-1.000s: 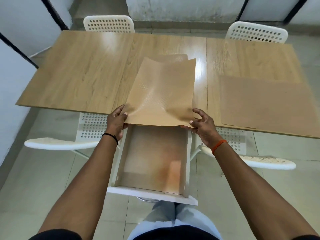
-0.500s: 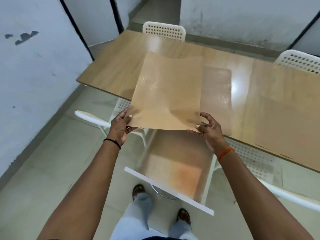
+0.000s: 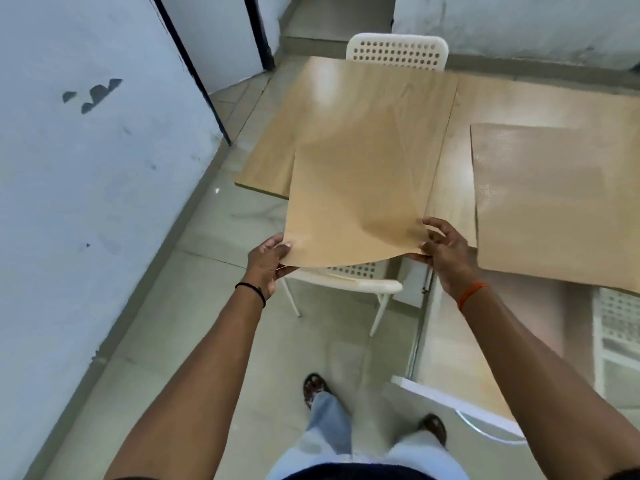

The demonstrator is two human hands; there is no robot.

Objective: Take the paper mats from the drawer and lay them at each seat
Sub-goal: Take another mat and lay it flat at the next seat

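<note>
I hold a tan paper mat (image 3: 356,199) by its near corners, over the left end of the wooden table (image 3: 346,88). My left hand (image 3: 266,261) pinches the near left corner and my right hand (image 3: 446,251) pinches the near right corner. The mat hangs partly past the table's near edge, above a white chair (image 3: 346,280). A second paper mat (image 3: 554,202) lies flat on the table to the right. The open white drawer (image 3: 460,344) sticks out from under the table at lower right, with a brownish lining or sheet inside.
A white perforated chair (image 3: 398,51) stands at the table's far side, and another chair (image 3: 616,327) shows at the right edge. A pale wall (image 3: 86,202) runs close on the left. My legs and feet (image 3: 318,389) stand on the tiled floor.
I have stepped left along the table with the mat in both hands. The mat now hangs over the table's left end, and the open drawer has slid to my right.
</note>
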